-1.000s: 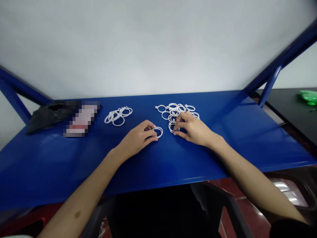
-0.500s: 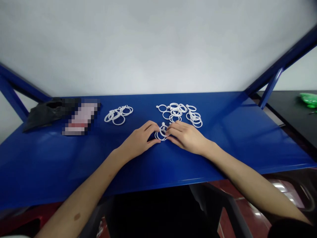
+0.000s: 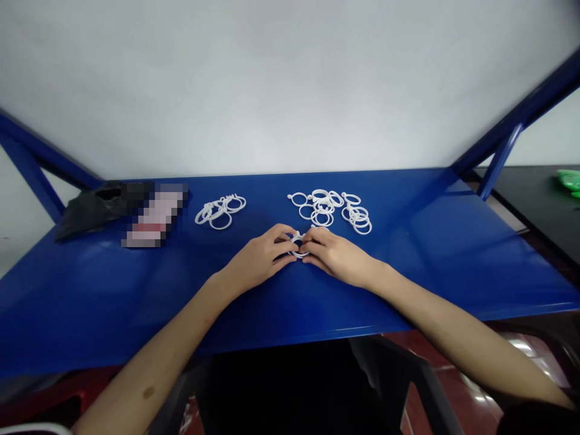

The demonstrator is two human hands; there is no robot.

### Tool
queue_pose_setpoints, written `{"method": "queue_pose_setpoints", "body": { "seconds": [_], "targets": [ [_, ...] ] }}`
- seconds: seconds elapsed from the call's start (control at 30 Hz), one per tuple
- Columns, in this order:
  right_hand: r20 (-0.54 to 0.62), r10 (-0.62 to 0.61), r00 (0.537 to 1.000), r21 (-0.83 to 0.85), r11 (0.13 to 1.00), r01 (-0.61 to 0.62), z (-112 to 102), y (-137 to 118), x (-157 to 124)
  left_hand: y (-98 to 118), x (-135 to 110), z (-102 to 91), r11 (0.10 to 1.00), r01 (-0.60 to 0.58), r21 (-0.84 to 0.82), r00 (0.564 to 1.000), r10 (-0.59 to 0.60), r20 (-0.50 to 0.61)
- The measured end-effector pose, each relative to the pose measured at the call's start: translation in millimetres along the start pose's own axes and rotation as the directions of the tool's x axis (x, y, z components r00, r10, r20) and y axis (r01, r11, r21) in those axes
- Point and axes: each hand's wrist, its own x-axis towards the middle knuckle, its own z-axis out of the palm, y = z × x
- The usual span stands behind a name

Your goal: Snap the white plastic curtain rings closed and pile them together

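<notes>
Between my two hands, a few white plastic curtain rings [image 3: 299, 255] are bunched together just above or on the blue table. My left hand [image 3: 261, 257] pinches them from the left, thumb below and fingers above. From the right, my right hand [image 3: 338, 257] grips the same rings with its fingertips. The fingers partly cover the rings, so how many there are cannot be told. Just behind my right hand lies a loose pile of similar curtain rings [image 3: 322, 206], each with a small eyelet.
Another group of rings [image 3: 357, 211] lies to the right of the pile, and one more cluster [image 3: 220, 210] sits to the left. A black bag [image 3: 86, 211] and a blurred pinkish packet [image 3: 154, 214] rest at the far left of the blue table [image 3: 290, 320]. A white wall stands behind.
The ring that stood upright between my hands has gone down onto the others. Both hands have drawn slightly closer together, and the fingers cover more of the rings.
</notes>
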Motion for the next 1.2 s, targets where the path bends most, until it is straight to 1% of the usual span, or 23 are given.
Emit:
{"method": "queue_pose_setpoints", "body": {
  "seconds": [0.07, 0.2, 0.3, 0.37, 0.43, 0.57, 0.63, 0.7, 0.83, 0.9, 0.97, 1.1, 1.17, 1.2],
  "targets": [
    [-0.013, -0.003, 1.000, -0.044, 0.999, 0.003, 3, 1, 1, 0, 0, -0.2, 1.000, 0.012, -0.004, 1.000, -0.012, 0.008],
    [-0.007, -0.047, 0.999, -0.201, 0.979, 0.045, 5, -1, 4, -1, 0, -0.5, 0.999, 0.026, -0.025, 1.000, -0.026, 0.012],
    [0.007, -0.077, 0.997, -0.284, 0.956, 0.075, 6, -2, 7, -1, 0, -0.5, 1.000, 0.011, -0.016, 1.000, -0.011, -0.002],
    [0.003, -0.092, 0.996, -0.289, 0.953, 0.089, 7, -1, 8, 0, 0, -0.6, 0.999, -0.007, 0.034, 1.000, 0.008, -0.007],
    [-0.012, -0.098, 0.995, -0.261, 0.961, 0.092, 8, 0, 8, 1, 1, -0.5, 0.994, -0.030, 0.105, 1.000, 0.030, 0.005],
    [-0.022, -0.102, 0.995, -0.209, 0.973, 0.095, 9, 4, 9, 2, 3, -0.3, 0.960, -0.134, 0.246, 0.991, 0.128, 0.041],
    [-0.015, -0.108, 0.994, -0.227, 0.969, 0.102, 10, 5, 8, 2, 4, -0.7, 0.932, -0.182, 0.313, 0.983, 0.176, 0.047],
    [-0.016, -0.119, 0.993, -0.262, 0.959, 0.111, 9, 3, 7, 2, 4, -1.0, 0.909, -0.214, 0.358, 0.975, 0.218, 0.030],
    [-0.029, -0.140, 0.990, -0.340, 0.932, 0.122, 8, -4, 6, 4, 3, 0.3, 0.870, -0.251, 0.424, 0.960, 0.281, -0.007],
    [-0.031, -0.120, 0.992, -0.381, 0.919, 0.099, 8, -9, 8, 6, 4, 1.9, 0.854, -0.228, 0.468, 0.963, 0.270, -0.022],
    [-0.047, -0.082, 0.996, -0.419, 0.906, 0.055, 9, -14, 10, 9, 4, 3.5, 0.844, -0.177, 0.507, 0.972, 0.232, -0.046],
    [-0.124, 0.007, 0.992, -0.451, 0.891, -0.063, 10, -24, 12, 17, 7, 5.7, 0.838, -0.065, 0.542, 0.983, 0.147, -0.110],
    [-0.155, 0.045, 0.987, -0.449, 0.887, -0.111, 9, -25, 12, 19, 8, 6.4, 0.822, -0.042, 0.568, 0.980, 0.144, -0.136],
    [-0.158, 0.049, 0.986, -0.445, 0.888, -0.115, 8, -24, 12, 19, 8, 6.6, 0.807, -0.048, 0.589, 0.977, 0.160, -0.139]
  ]
}}
